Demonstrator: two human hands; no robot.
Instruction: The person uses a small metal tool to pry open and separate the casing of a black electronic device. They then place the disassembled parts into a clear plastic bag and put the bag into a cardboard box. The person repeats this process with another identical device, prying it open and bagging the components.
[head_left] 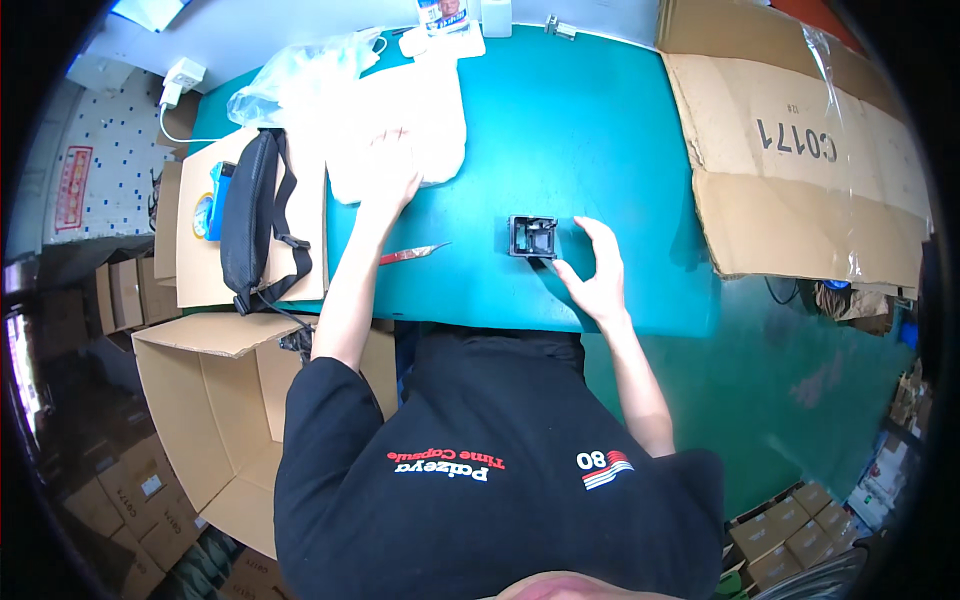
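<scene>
Black part (532, 237) sits mid-tabletop (600, 150); right hand (597, 275) is spread open, fingertips touching it. Left hand (392, 172) is laid flat on white bag (400, 125). Judged: pickup stage; closure around part required.

We count two bare hands on the teal table (600, 120): the left hand (392, 175) and the right hand (598, 270). One small black square part (532, 237) sits there, and one red-handled blade (412, 253). We see one white cloth (405, 125), one clear plastic bag (300, 75), one black waist bag (250, 215). Big cardboard boxes: one open at lower left (215, 400), one flattened at upper right (800, 150). One white charger (180, 78). Small cartons stack in both lower corners, too many to tally.
</scene>
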